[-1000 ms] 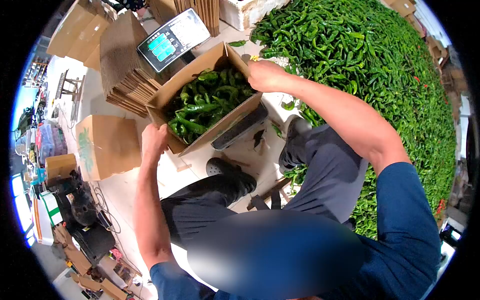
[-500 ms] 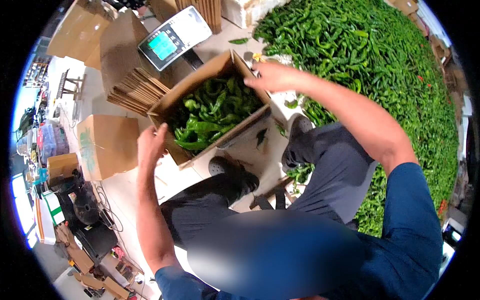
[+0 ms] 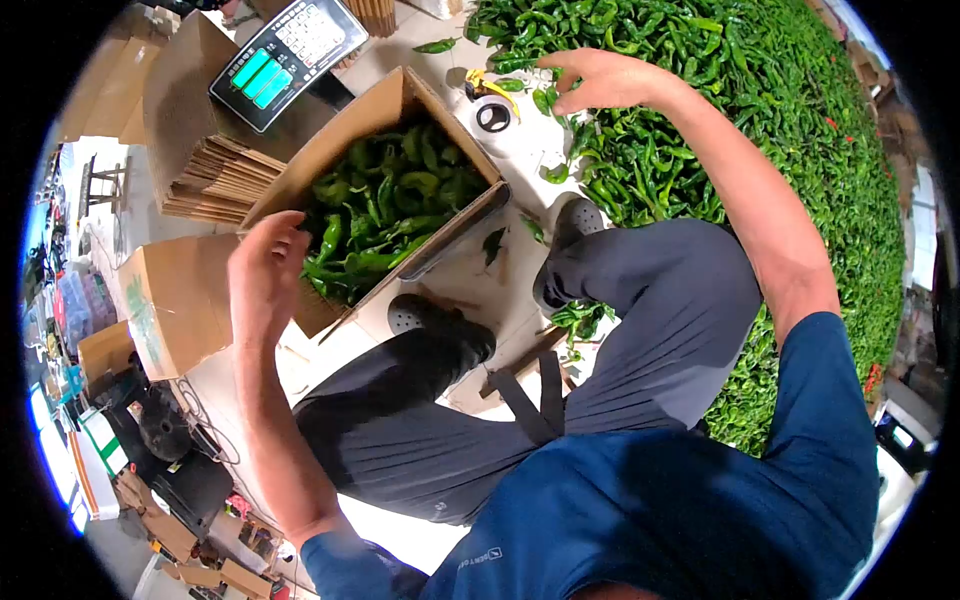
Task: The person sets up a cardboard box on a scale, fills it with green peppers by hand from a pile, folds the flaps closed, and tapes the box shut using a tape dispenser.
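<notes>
Left hand (image 3: pixel 264 268), grip unclear, by the box (image 3: pixel 390 104) of peppers (image 3: pixel 385 200); right hand (image 3: pixel 606 82), fingers spread, near the heap (image 3: pixel 790 110), far right.

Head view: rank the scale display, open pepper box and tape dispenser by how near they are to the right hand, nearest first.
From the right hand:
1. Tape dispenser: just left, between hand and box.
2. Open pepper box: farther left, in front of the person.
3. Scale display: upper left, beyond the box.
</notes>
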`<control>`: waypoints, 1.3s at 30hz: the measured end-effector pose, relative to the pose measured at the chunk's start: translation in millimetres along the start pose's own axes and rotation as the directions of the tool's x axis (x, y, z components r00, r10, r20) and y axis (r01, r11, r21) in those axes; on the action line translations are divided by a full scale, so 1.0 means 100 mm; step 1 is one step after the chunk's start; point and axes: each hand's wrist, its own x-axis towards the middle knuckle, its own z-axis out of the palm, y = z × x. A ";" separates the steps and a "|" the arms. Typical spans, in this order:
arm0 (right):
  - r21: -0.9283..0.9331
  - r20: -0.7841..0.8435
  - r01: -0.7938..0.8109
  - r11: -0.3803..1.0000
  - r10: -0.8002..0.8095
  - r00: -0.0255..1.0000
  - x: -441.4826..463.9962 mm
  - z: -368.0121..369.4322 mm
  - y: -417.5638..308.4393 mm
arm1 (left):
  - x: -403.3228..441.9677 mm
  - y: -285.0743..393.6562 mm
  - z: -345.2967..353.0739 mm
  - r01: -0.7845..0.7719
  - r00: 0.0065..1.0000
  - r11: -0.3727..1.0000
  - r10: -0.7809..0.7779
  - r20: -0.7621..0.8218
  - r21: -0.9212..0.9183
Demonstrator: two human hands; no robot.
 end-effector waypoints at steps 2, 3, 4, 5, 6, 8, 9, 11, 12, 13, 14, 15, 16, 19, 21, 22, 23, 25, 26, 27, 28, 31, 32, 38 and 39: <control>0.000 -0.050 0.036 0.999 -0.036 0.998 0.09 -0.01 0.07 | 0.03 0.16 0.05 -0.007 0.978 0.984 -0.030 0.206 0.175; 0.000 -0.078 0.049 0.999 -0.049 0.996 0.12 -0.02 0.11 | 0.04 0.19 0.03 0.006 0.969 0.970 -0.066 0.239 0.244; -0.061 -0.118 0.054 0.997 -0.061 0.991 0.12 -0.05 0.14 | 0.04 0.21 -0.01 0.006 0.958 0.952 -0.094 0.272 0.307; -0.063 -0.144 0.010 0.998 -0.019 0.989 0.10 -0.03 0.19 | 0.06 0.23 -0.02 -0.005 0.944 0.932 -0.115 0.309 0.362; -0.107 -0.179 -0.008 0.994 -0.011 0.984 0.09 0.03 0.30 | 0.07 0.28 -0.05 0.050 0.927 0.938 -0.172 0.334 0.344; -0.190 -0.188 -0.072 0.979 0.035 0.982 0.12 0.27 0.75 | 0.02 0.25 0.01 0.055 0.914 0.945 -0.178 0.364 0.323; -0.163 -0.066 -0.198 0.967 0.190 0.980 0.12 0.42 0.93 | 0.02 0.32 0.10 0.147 0.878 0.943 -0.264 0.400 0.298; -0.226 0.032 -0.363 0.904 0.379 0.925 0.00 0.86 1.15 | 0.05 0.27 0.31 0.073 0.888 0.947 -0.205 0.412 0.314; -0.222 0.033 -0.380 0.898 0.397 0.917 -0.06 1.18 1.35 | 0.07 0.23 0.41 0.010 0.915 0.949 -0.136 0.380 0.316; -0.218 0.032 -0.396 0.892 0.412 0.910 -0.14 1.49 1.55 | 0.10 0.20 0.49 -0.040 0.925 0.944 -0.090 0.370 0.329; -0.372 -0.035 -0.383 0.845 0.400 0.916 -0.23 1.76 1.62 | 0.13 0.17 0.56 -0.088 0.933 0.935 -0.043 0.358 0.343; -0.515 -0.099 -0.369 0.773 0.374 0.922 -0.32 2.00 1.65 | 0.17 0.16 0.61 -0.137 0.938 0.923 0.004 0.346 0.359; -0.551 -0.063 -0.346 0.759 0.376 0.925 -0.34 2.16 1.73 | 0.20 0.21 0.64 -0.159 0.934 0.906 0.009 0.358 0.393; -0.607 -0.177 -0.354 0.711 0.314 0.933 -0.25 2.42 1.79 | 0.27 0.26 0.59 0.017 0.898 0.930 -0.176 0.404 0.368; -0.642 -0.203 -0.373 0.669 0.321 0.925 -0.08 2.45 1.79 | 0.25 0.25 0.44 0.102 0.920 0.961 -0.190 0.343 0.258; -0.640 -0.179 -0.373 0.672 0.342 0.922 0.01 2.42 1.72 | 0.23 0.26 0.38 0.126 0.945 0.966 -0.186 0.270 0.225; -0.637 -0.154 -0.373 0.674 0.363 0.919 0.11 2.39 1.64 | 0.24 0.27 0.34 0.147 0.963 0.971 -0.185 0.196 0.190; -0.575 -0.080 -0.247 0.780 0.247 0.966 0.34 2.39 1.56 | 0.25 0.42 0.34 0.177 0.983 0.969 -0.184 0.024 0.171; -0.507 -0.038 -0.145 0.850 0.146 0.989 0.47 2.49 1.63 | 0.26 0.41 0.30 0.165 0.983 0.970 -0.176 0.047 0.176; -0.425 0.003 -0.035 0.904 0.041 0.999 0.54 2.63 1.72 | 0.26 0.43 0.31 0.135 0.987 0.976 -0.148 0.066 0.170; -0.443 -0.052 -0.007 0.897 -0.018 0.999 0.60 2.77 1.80 | 0.25 0.44 0.33 0.107 0.989 0.981 -0.122 0.085 0.163; -0.360 -0.119 -0.005 0.933 -0.041 0.992 0.76 2.87 1.90 | 0.25 0.43 0.32 0.088 0.989 0.987 -0.103 0.107 0.135; -0.346 -0.140 -0.041 0.937 -0.008 0.990 0.74 2.88 1.89 | 0.24 0.42 0.32 0.063 0.993 0.988 -0.076 0.090 0.141; -0.154 -0.009 0.147 0.977 -0.151 0.989 0.33 3.29 1.25 | 0.30 0.47 0.26 -0.030 1.000 0.994 0.029 0.009 0.101; -0.223 -0.014 0.141 0.964 -0.148 0.989 0.31 3.39 1.24 | 0.31 0.50 0.27 -0.043 0.999 0.993 0.040 0.027 0.108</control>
